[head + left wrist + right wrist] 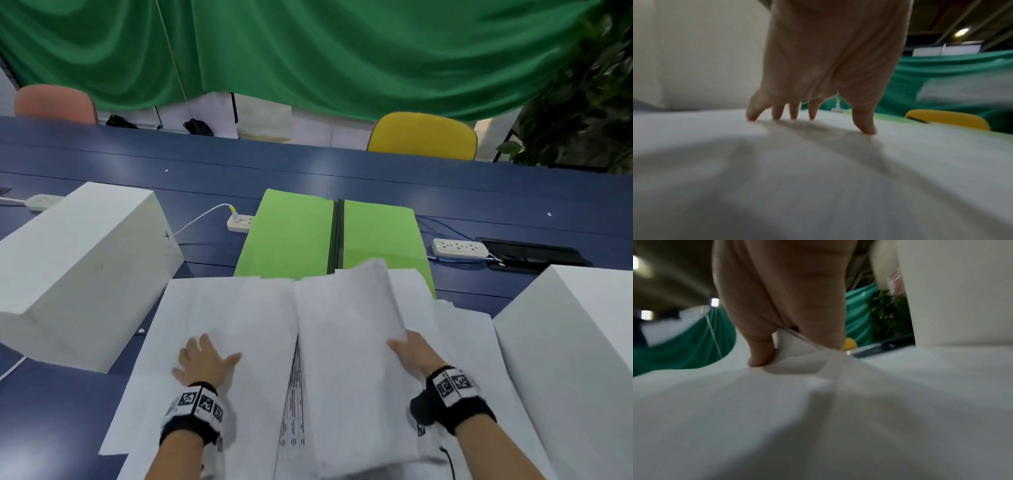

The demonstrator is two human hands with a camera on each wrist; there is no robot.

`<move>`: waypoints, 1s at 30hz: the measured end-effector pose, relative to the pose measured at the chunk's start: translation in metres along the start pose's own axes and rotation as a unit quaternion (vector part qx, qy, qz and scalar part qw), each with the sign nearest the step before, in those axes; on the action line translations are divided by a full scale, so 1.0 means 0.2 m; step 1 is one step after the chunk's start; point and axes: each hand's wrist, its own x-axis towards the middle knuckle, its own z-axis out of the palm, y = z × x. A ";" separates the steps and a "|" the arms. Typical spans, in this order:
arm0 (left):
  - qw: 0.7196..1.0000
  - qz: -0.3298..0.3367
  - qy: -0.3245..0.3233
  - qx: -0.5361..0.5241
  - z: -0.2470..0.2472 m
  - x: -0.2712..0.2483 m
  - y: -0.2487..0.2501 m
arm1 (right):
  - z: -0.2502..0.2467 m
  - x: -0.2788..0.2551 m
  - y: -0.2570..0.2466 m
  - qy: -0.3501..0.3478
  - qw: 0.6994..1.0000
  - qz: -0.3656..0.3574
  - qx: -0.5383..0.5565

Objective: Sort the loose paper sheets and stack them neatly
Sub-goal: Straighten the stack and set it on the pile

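White paper sheets lie spread over the blue table in front of me. My left hand (202, 359) rests flat with fingers spread on the left sheets (219, 308); in the left wrist view its fingertips (777, 116) press the paper (818, 178). My right hand (409, 351) pinches the right edge of a lifted bundle of sheets (349, 325), which curves up off the pile. The right wrist view shows the thumb (761, 352) and fingers gripping that paper edge (797, 344). A printed sheet (294, 404) peeks out between the two piles.
Large white blocks stand on the left (78, 267) and the right (575, 342) of the papers. Two green folders (291, 236) lie behind them. Power strips (459, 247) and cables sit on the blue table (342, 171). A yellow chair (423, 135) stands beyond.
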 end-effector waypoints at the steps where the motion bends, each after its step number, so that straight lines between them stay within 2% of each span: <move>1: 1.000 0.006 0.010 0.005 0.02 0.00 -0.03 | 0.06 0.02 0.07 0.000 1.000 0.015 -0.010; 4: 0.999 -0.012 0.033 0.026 -0.01 0.03 -0.06 | 0.13 0.06 0.14 0.020 0.999 0.035 0.003; 7: 0.998 -0.037 0.025 0.044 -0.07 0.06 -0.07 | 0.12 0.08 0.13 0.036 0.999 0.034 0.005; 12: 0.999 -0.046 -0.009 -0.006 -0.11 0.06 -0.11 | 0.15 0.09 0.17 0.052 0.998 0.031 0.003; 16: 0.998 -0.040 0.018 -0.042 -0.07 0.02 -0.11 | 0.15 0.10 0.18 0.063 0.998 0.024 -0.002; 19: 0.998 -0.039 0.007 -0.049 -0.06 -0.02 -0.10 | 0.11 0.07 0.15 0.084 0.996 -0.004 0.009; 21: 0.997 -0.033 -0.010 -0.069 -0.06 -0.02 -0.11 | 0.03 0.03 0.06 0.112 0.993 -0.036 0.013; 24: 0.995 0.010 -0.027 -0.093 -0.06 -0.02 -0.12 | -0.14 -0.04 -0.13 0.140 0.987 -0.069 0.043; 27: 0.991 0.050 0.001 -0.124 -0.04 -0.06 -0.10 | -0.26 -0.12 -0.35 0.155 0.976 -0.119 0.095; 30: 0.983 0.063 0.035 -0.171 0.00 -0.10 -0.09 | -0.28 -0.15 -0.49 0.158 0.959 -0.158 0.174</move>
